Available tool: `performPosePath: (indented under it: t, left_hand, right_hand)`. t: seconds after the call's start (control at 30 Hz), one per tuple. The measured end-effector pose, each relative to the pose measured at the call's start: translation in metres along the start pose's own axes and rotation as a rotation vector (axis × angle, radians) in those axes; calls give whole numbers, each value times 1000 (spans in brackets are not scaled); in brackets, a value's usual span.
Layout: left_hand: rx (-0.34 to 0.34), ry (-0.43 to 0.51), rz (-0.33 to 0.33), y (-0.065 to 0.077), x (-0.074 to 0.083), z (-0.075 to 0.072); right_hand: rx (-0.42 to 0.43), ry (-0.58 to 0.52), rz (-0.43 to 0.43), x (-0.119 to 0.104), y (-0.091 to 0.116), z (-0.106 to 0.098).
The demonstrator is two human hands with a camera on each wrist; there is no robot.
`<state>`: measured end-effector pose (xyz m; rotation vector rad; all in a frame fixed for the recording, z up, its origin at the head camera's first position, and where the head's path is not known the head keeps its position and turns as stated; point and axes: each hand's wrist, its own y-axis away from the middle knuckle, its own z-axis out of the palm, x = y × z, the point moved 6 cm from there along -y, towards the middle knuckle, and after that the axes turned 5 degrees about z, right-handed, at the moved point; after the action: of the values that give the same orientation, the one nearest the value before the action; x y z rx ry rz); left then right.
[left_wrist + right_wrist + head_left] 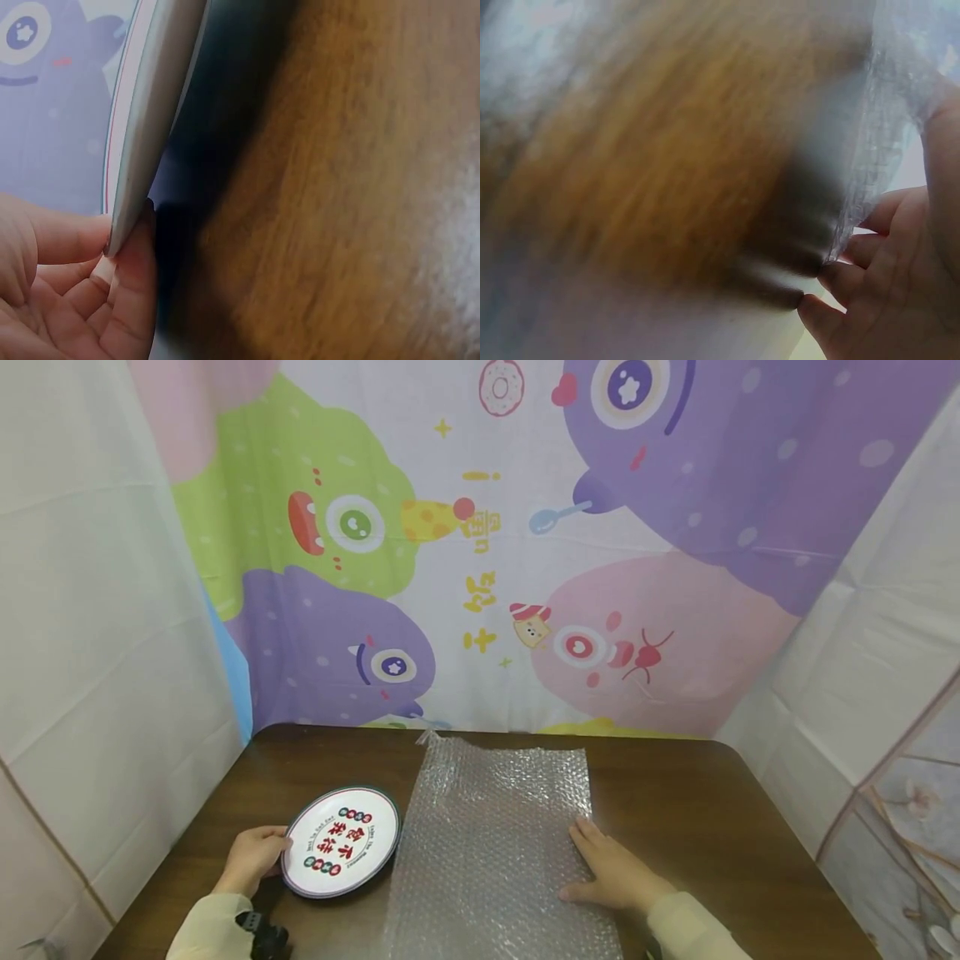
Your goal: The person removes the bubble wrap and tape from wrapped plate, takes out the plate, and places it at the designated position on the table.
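My left hand (255,858) pinches the left rim of a round white plate (345,852) printed with red and green characters. In the left wrist view the plate (146,97) is seen edge-on, its rim between thumb and fingers. Just right of the plate, a sheet of clear bubble wrap (495,827) lies over the table. My right hand (611,870) rests on the right edge of the wrap with its fingers extended. In the right wrist view, the fingertips (840,281) touch the edge of the bubble wrap (870,157).
The dark brown wooden table (690,810) reaches back to a hanging cloth (487,685) printed with cartoon monsters. Pale curtains (105,610) hang at both sides. A black strap device (264,935) is on my left wrist.
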<state>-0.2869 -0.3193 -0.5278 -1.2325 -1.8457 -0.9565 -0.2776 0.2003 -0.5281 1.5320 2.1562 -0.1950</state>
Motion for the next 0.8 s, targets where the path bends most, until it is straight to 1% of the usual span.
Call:
performPosePath:
  t: [0.23,0.53,0.8]
  left_hand:
    - [13,-53,-4,-1,-2,-3]
    - [25,-85,9,-1,-1,-6]
    - [80,-137,15,2,1,-10]
  right_hand:
    - [6,17,-20,-1,0,0]
    - [5,19,-13,0,0,0]
    - [4,20,-7,1,-1,1]
